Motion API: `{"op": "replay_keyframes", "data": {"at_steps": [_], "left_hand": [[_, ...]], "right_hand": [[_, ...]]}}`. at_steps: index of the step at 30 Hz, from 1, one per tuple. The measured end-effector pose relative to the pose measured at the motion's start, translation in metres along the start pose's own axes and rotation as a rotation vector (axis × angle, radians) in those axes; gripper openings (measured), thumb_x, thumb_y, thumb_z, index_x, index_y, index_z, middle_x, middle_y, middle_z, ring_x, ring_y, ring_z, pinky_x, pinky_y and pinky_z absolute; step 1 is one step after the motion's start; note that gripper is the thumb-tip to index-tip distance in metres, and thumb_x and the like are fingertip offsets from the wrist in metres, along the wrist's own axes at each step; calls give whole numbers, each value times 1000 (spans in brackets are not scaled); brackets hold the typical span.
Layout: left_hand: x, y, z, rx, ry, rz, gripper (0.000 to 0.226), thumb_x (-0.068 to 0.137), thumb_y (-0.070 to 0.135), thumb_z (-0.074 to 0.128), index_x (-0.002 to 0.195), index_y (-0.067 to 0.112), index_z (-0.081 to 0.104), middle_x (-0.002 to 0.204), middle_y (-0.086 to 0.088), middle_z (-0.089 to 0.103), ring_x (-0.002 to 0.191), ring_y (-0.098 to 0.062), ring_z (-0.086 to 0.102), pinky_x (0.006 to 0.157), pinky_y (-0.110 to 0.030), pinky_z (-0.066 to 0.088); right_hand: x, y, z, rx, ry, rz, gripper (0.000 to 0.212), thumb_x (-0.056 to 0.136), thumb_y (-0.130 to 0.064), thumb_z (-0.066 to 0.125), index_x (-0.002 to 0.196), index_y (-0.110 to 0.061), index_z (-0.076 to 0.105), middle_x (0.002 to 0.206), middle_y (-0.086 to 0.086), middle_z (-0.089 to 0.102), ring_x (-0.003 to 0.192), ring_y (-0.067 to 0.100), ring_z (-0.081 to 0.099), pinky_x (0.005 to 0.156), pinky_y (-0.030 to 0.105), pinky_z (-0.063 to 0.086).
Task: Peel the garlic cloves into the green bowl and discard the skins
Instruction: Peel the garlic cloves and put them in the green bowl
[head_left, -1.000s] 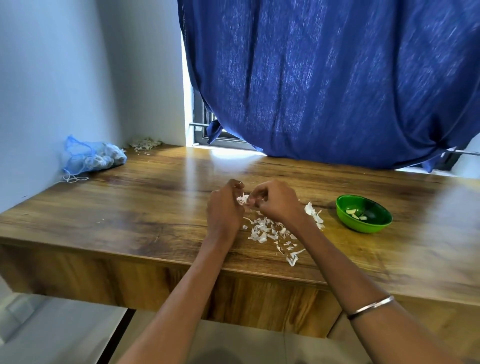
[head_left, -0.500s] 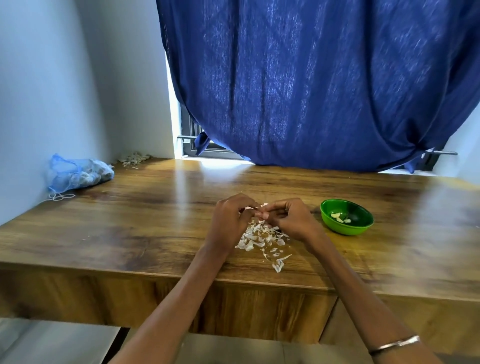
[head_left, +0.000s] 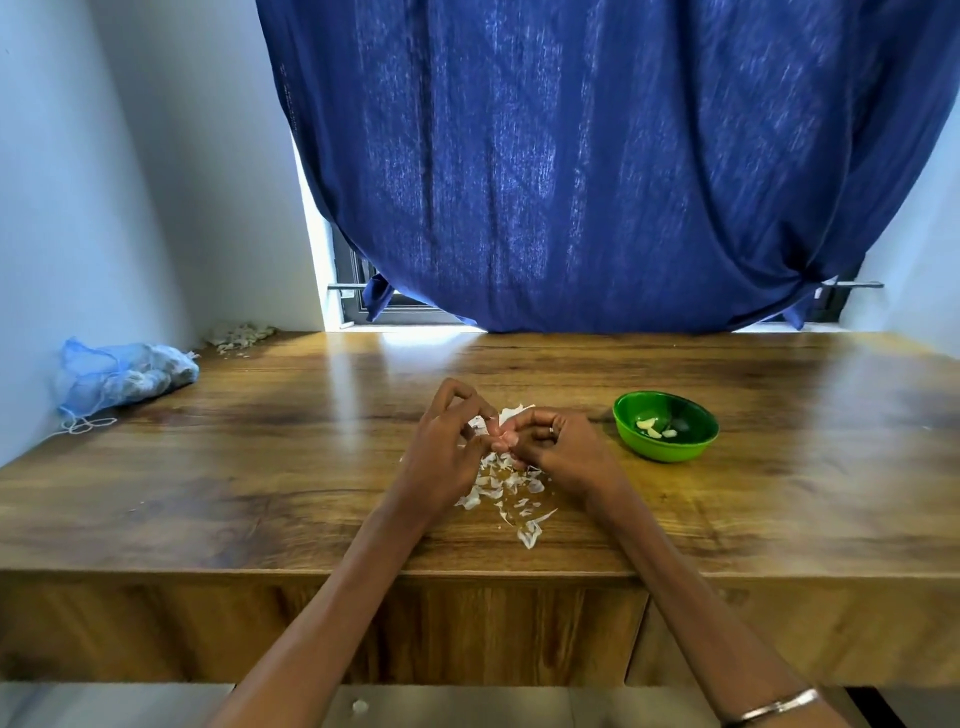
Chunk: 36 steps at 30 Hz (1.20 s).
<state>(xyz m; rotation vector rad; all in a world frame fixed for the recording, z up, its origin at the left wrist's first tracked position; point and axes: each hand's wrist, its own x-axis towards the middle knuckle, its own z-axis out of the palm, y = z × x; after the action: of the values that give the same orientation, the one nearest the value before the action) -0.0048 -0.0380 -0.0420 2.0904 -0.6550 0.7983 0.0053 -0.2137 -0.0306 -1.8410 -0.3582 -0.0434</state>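
Garlic clove (head_left: 503, 439), head view: you've got it pinched between both hands at table centre, held just above the skins. It's mostly hidden by fingertips; only a small pale-pinkish bit shows, w/ a white papery flap sticking up behind it. Left hand (head_left: 448, 451): fingers curled, thumb and fingertips closing on the clove from the left. Right hand (head_left: 551, 446): fingers curled too, thumb and index nipping the clove from the right; ring on one finger, bangle (head_left: 774, 707) at the wrist.

Skins (head_left: 506, 491) lie in a loose white scatter on the table (head_left: 260, 467) right under and nearer you than your hands, reaching close to the front edge.

Bowl (head_left: 666, 426) sits to the right of your right hand, near but apart, upright, w/ a few peeled cloves (head_left: 653, 427) inside.

Bare wood between right hand and bowl, and wide bare stretches left and right of the pile. Blue mesh bag (head_left: 124, 375) far left against the wall; a heap of scraps (head_left: 240, 334) in the back-left corner. Blue curtain (head_left: 597, 166) hangs behind the table's far edge.
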Motion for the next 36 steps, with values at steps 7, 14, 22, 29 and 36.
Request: {"op": "replay_keyframes", "data": {"at_steps": [7,14,22,29,36], "left_hand": [[-2,1,2,62,-2,69,25,86,-10,63,102,9,69,107,2,46,95,-7,51,79,-9,43],[-2,4,4,69,141,76,31,83,-20,60,103,1,70,94,0,46,89,-3,49,76,-9,41],[1,7,6,-22,227,60,27,89,-8,57,108,6,69,99,26,47,88,-15,60,61,-36,57],[1,8,2,-27,298,-32,23,84,-4,74,99,13,74,103,2,56,85,-8,65,72,-12,48],[-1,7,1,-7,352,-30,24,77,-6,80,95,11,78,102,-1,60,85,4,62,71,-8,48]], "right_hand": [[0,3,0,90,-75,-19,8,90,-5,72,92,-12,75,88,-1,77,78,4,69,70,22,55],[0,-2,10,406,-129,49,15,93,4,63,84,-8,65,81,8,67,72,12,62,71,23,55],[-5,-5,15,653,-54,61,9,91,8,60,94,0,63,87,9,72,74,14,66,74,22,57],[-13,-9,15,556,45,8,18,90,6,65,102,-4,73,93,11,77,77,13,73,71,19,58],[-14,-11,14,454,84,6,16,90,6,66,99,-5,72,90,13,78,80,18,75,75,24,60]]}}
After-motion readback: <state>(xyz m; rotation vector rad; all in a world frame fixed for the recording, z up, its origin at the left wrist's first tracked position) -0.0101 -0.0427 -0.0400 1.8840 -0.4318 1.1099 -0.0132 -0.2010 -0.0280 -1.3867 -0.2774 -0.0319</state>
